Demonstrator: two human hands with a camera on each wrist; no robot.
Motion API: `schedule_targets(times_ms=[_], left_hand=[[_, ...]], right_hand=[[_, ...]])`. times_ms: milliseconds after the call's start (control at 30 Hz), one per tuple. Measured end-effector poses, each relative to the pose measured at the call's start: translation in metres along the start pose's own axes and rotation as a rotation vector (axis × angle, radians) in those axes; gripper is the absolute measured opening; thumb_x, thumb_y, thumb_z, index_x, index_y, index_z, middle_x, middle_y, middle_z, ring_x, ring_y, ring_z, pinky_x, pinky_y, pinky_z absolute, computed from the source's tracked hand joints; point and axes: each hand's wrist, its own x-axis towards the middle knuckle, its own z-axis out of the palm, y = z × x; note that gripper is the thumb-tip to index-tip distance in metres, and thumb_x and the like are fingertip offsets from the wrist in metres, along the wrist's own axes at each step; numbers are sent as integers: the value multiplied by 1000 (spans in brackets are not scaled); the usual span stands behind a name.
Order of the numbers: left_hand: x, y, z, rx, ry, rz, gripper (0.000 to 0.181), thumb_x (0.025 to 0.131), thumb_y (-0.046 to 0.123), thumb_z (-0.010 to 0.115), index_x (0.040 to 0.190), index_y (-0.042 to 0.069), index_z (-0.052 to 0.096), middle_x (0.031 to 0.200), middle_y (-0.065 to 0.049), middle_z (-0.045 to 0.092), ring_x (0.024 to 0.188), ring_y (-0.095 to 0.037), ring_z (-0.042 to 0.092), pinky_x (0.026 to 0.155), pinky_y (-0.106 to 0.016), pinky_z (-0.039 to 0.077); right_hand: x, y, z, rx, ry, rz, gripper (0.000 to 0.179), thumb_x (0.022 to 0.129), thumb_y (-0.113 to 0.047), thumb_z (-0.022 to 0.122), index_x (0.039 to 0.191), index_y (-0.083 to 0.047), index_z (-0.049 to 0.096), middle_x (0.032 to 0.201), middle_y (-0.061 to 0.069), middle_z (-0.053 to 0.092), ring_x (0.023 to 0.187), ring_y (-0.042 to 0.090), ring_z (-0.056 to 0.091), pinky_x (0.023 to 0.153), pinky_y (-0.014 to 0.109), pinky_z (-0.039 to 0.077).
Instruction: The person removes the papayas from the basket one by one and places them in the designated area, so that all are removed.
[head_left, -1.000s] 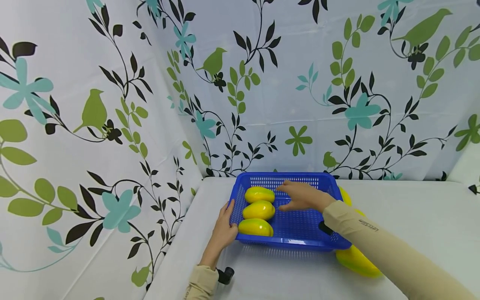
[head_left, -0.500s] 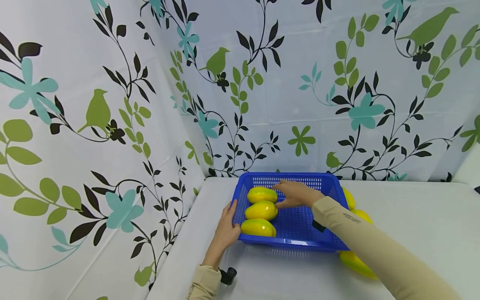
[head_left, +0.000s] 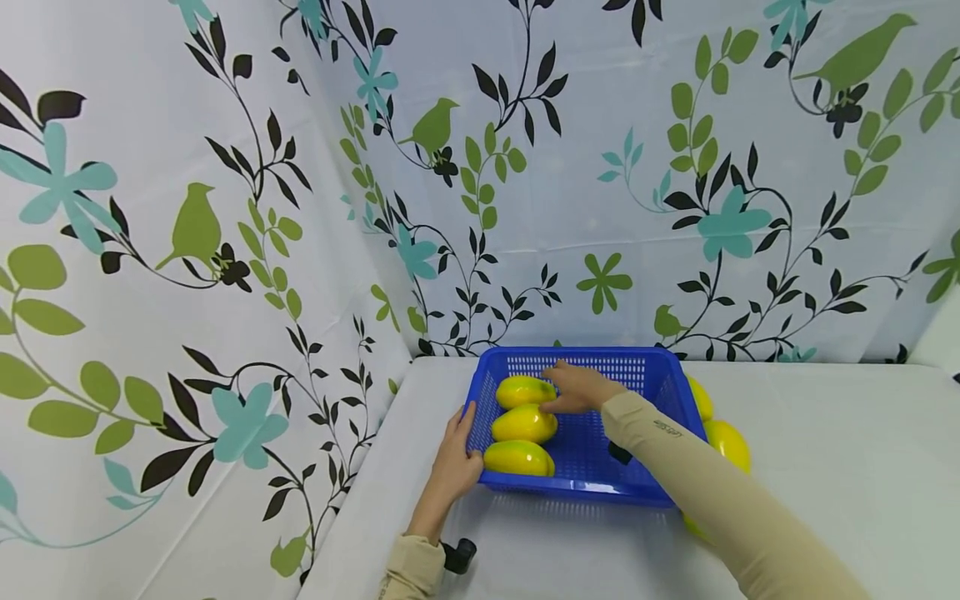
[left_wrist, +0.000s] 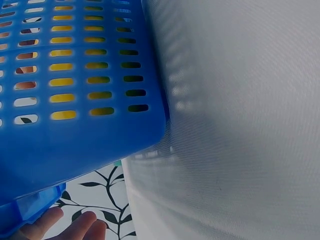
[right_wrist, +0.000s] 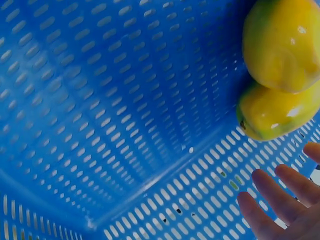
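A blue plastic basket (head_left: 585, 492) with slotted walls stands on the white table. Three glossy yellow-green mangoes lie in a row along its left side: a back mango (head_left: 521, 391), a middle mango (head_left: 519, 425) and a front mango (head_left: 516, 458). My left hand (head_left: 455, 462) holds the basket's left rim near the front corner; its fingertips show low in the left wrist view. Inside the basket, my right hand (head_left: 577, 388) reaches towards the right ends of the back and middle mangoes, fingers extended. The right wrist view shows those fingers (right_wrist: 270, 197) apart from the two mangoes visible there.
Right of the basket lie more mangoes, one (head_left: 729, 444) partly behind the right sleeve (head_left: 675, 450) and another (head_left: 701, 397) behind the basket wall. A patterned curtain (head_left: 600, 208) hangs behind and to the left of the table (head_left: 840, 450).
My right hand has moved left across the basket to the ends of the back and middle mangoes. My left hand stays at the basket's rim. The view has shifted slightly.
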Motion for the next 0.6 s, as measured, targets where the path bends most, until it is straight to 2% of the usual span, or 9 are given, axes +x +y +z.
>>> schedule_targets(times_ms=[200, 300, 467, 600], left_hand=[[0, 0, -1, -15, -2, 11, 77, 80, -5, 45, 155, 2, 28, 157, -23, 25, 141, -43, 31, 111, -60, 27], [0, 0, -1, -19, -5, 10, 77, 80, -5, 45, 155, 2, 27, 157, -23, 25, 141, -42, 31, 111, -60, 27], [-1, -1, -1, -13, -4, 12, 77, 80, -5, 45, 155, 2, 27, 157, -23, 26, 141, -42, 31, 111, -58, 28], [-1, -1, -1, -11, -5, 14, 77, 80, -4, 45, 155, 1, 27, 157, -24, 26, 141, -42, 31, 111, -58, 28]], right_hand=[[7, -1, 6, 68, -2, 30, 72, 93, -43, 63, 149, -4, 40, 153, 26, 34, 141, 45, 30, 111, 61, 26], [9, -2, 10, 85, -2, 30, 70, 93, -42, 62, 148, -3, 42, 151, 24, 38, 140, 43, 33, 111, 59, 27], [12, -4, 16, 117, 10, 17, 65, 95, -41, 59, 145, -2, 44, 145, 23, 46, 130, 40, 46, 108, 57, 35], [16, -6, 20, 153, 12, 25, 65, 97, -41, 56, 147, 0, 42, 148, 24, 43, 135, 41, 41, 110, 57, 31]])
